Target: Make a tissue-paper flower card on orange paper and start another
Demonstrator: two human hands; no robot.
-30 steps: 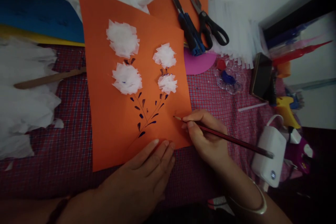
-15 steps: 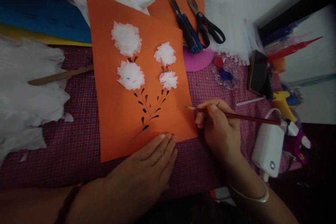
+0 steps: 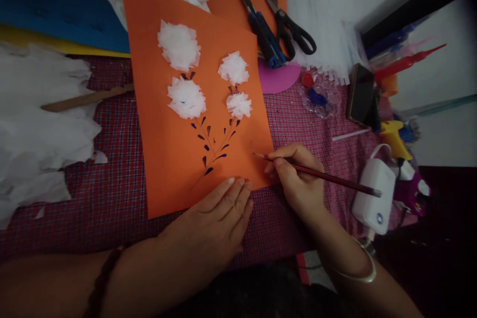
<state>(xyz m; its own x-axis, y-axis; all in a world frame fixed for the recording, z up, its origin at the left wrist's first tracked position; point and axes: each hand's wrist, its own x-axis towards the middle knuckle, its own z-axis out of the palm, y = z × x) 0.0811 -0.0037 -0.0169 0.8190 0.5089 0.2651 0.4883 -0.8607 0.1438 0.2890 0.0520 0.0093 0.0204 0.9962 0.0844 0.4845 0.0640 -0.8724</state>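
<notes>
My right hand (image 3: 298, 174) is closed around a dark red pencil (image 3: 328, 177), its sharpened tip over the right side of an orange sheet of paper (image 3: 167, 179). Flat on the sheet's lower edge lies my left hand (image 3: 223, 213), fingers stretched out side by side, holding nothing. The sheet bears several white paper flowers, among them a large one (image 3: 179, 45) at upper left and a small one (image 3: 239, 105) at right. Thin drawn stems with dark painted leaves (image 3: 209, 171) run together below the flowers.
Scissors (image 3: 288, 22) and a utility knife (image 3: 264, 35) lie beyond the sheet. White crumpled paper (image 3: 37, 124) covers the left, with a brown stick (image 3: 85, 98) across it. At right are a phone (image 3: 360, 94), a white device (image 3: 373, 196) and a yellow-and-purple glue gun (image 3: 395, 139). Checked cloth (image 3: 112, 228) lies underneath.
My right hand has moved left with the pencil, bringing its tip from the sheet's right edge further in over the paper. My left hand stays on the lower edge. The view has shifted slightly.
</notes>
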